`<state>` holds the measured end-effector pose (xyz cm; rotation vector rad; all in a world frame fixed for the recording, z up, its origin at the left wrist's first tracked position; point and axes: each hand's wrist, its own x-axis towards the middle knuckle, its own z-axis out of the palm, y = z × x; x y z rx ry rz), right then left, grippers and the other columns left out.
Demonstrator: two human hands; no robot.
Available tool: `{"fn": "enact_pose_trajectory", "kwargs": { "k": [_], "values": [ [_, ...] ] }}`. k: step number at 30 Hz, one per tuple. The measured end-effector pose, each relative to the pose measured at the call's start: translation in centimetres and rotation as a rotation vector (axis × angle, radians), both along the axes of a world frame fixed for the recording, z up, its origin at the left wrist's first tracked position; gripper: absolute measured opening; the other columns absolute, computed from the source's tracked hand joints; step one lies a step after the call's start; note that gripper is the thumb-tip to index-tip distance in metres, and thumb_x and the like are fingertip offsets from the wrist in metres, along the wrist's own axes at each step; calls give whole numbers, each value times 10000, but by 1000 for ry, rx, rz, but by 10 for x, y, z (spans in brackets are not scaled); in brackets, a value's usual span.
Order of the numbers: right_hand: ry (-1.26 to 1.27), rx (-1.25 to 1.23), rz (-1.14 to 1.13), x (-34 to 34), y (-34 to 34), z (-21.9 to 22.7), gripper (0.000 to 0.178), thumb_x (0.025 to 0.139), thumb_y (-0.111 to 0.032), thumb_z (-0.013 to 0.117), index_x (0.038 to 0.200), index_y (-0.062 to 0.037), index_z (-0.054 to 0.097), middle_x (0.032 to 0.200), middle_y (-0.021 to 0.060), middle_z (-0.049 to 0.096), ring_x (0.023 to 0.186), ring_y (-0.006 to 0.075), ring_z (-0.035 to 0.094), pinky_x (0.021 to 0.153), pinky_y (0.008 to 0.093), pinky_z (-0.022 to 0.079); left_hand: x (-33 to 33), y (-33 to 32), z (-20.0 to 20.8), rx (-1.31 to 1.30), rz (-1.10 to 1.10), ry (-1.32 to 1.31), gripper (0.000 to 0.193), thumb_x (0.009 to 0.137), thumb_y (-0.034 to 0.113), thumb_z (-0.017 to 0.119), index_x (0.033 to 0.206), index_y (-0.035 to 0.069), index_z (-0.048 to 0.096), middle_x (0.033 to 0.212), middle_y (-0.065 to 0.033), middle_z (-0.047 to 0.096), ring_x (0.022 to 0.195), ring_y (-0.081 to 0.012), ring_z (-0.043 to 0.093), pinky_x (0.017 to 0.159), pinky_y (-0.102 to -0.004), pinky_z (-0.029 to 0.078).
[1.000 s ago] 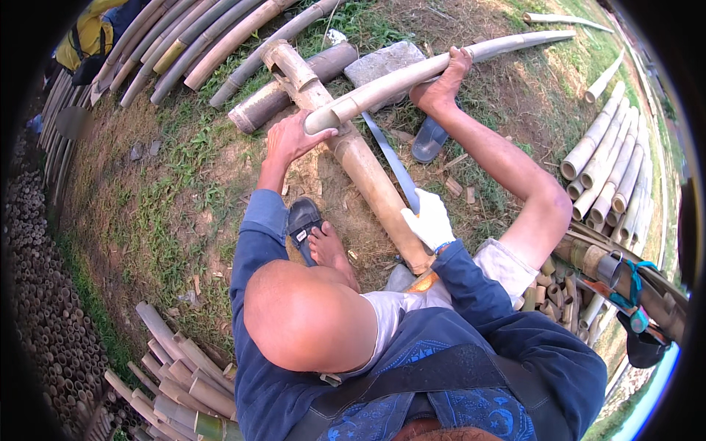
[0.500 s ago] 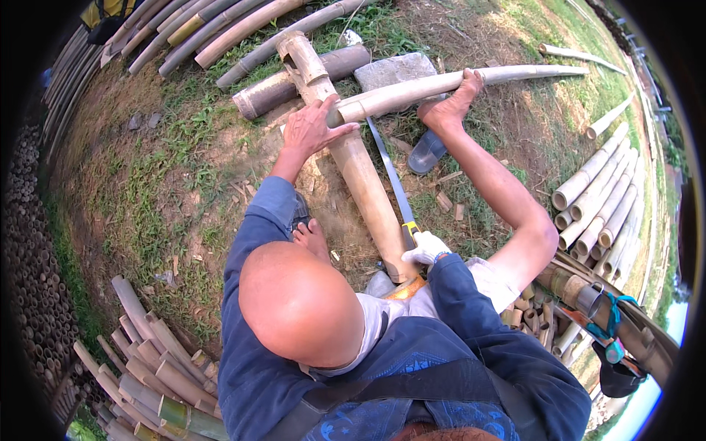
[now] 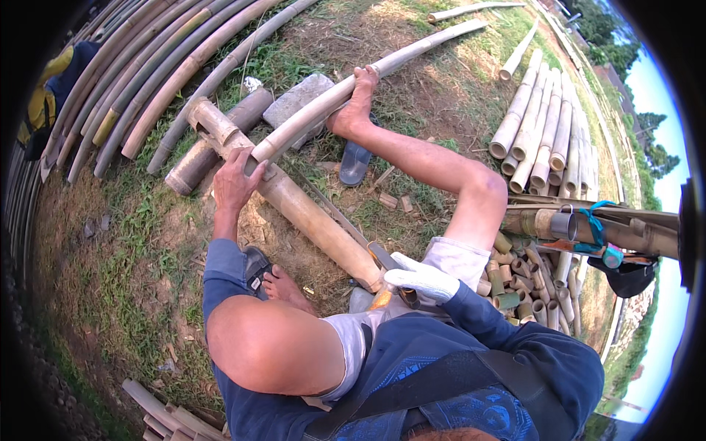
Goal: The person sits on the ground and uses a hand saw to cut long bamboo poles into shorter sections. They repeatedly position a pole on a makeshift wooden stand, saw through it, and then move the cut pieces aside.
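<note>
My bare left hand (image 3: 237, 180) grips the near end of a slender bamboo pole (image 3: 305, 116), where it rests across a thick bamboo piece (image 3: 316, 219) with a notched far end. My right hand (image 3: 423, 279), in a white glove, is closed around the handle of a hand saw (image 3: 382, 257). The saw's narrow blade, seen almost edge-on, runs alongside the thick bamboo toward the pole's end. My bare right foot (image 3: 358, 103) presses on the pole farther along. Under the thick piece's far end lies a short, dark bamboo log (image 3: 193, 170).
A grey stone block (image 3: 300, 103) and a sandal (image 3: 355, 162) lie beyond the thick bamboo. Long poles (image 3: 173, 81) lie at the far left. Stacked poles (image 3: 540, 125) and short offcuts (image 3: 515, 283) are at the right, near a horizontal bamboo beam (image 3: 625, 234).
The view has turned, shifting the scene leftward. My right hand has drawn the saw back toward my body, away from the pole's end. My left hand keeps its place on the pole.
</note>
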<state>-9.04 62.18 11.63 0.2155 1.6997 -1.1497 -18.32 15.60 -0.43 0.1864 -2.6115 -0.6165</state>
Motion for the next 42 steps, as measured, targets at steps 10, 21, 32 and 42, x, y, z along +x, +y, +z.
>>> {"fn": "enact_pose_trajectory", "kwargs": {
  "k": [10, 21, 32, 42],
  "values": [
    [100, -104, 148, 28, 83, 14, 486, 1108, -98, 615, 1592, -141, 620, 1746, 145, 436, 1584, 281, 434, 1219, 430, 421, -1, 8, 13, 27, -42, 47, 496, 917, 409, 843, 1252, 48, 791, 1252, -141, 773, 1041, -365, 781, 921, -455, 624],
    [-61, -150, -88, 42, 43, 20, 956, 1043, -387, 790, 1737, 11, 266, 1538, 137, 579, 1349, 154, 559, 1136, 289, 441, -1, 6, 10, -1, -57, 80, 502, 915, 403, 844, 1244, 37, 750, 1253, -146, 738, 1107, -382, 743, 951, -475, 597],
    [-51, -192, -157, 45, 40, 6, 1032, 1023, -407, 818, 1742, 36, 225, 1453, 117, 650, 1300, 118, 580, 1109, 281, 468, -15, 4, 11, -4, -44, -128, 506, 966, 433, 748, 1215, 23, 587, 1261, -209, 606, 1029, -485, 704, 881, -576, 572],
    [71, -160, -171, 47, 29, 24, 499, 1053, -397, 732, 1371, -30, 621, 1099, 35, 696, 1033, 112, 606, 886, 287, 478, -12, -5, 12, 9, -43, -67, 493, 935, 444, 774, 1154, 37, 602, 1179, -202, 607, 997, -470, 709, 859, -573, 581]
  ]
}}
